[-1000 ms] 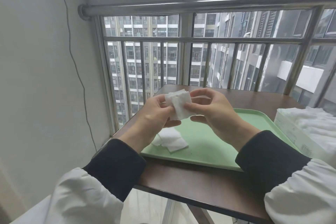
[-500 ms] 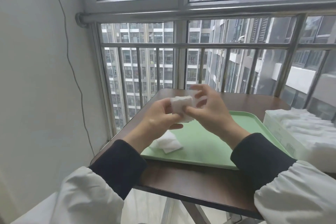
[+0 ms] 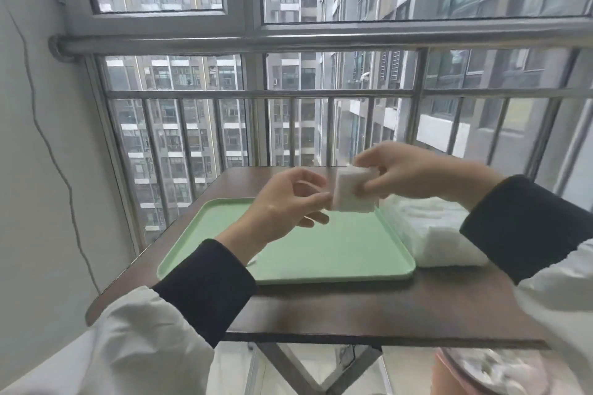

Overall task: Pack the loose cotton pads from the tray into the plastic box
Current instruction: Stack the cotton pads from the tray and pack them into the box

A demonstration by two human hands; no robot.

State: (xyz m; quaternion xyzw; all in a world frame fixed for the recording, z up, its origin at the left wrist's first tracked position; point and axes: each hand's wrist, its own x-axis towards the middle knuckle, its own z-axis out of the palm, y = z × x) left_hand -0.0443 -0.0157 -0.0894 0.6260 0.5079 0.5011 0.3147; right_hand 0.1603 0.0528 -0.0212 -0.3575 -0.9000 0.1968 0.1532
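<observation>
Pinching a stack of white square cotton pads point(image 3: 351, 194) between thumb and fingers, the right hand point(image 3: 414, 171) holds it above the tray's far right corner, beside the box. The clear rectangular plastic box point(image 3: 433, 234), blurred, is heaped with soft white pads. The pale green rounded-corner plastic tray point(image 3: 321, 253) shows only a white sliver point(image 3: 252, 261) at the left cuff. The left hand point(image 3: 285, 205) grips nothing, fingers loosely curled, thumb just beside the stack. Both containers rest on the dark brown table point(image 3: 385, 308).

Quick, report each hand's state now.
Left hand: open, fingers loosely curled, gripping nothing.
Right hand: closed, pinching the small stack of white square cotton pads.
</observation>
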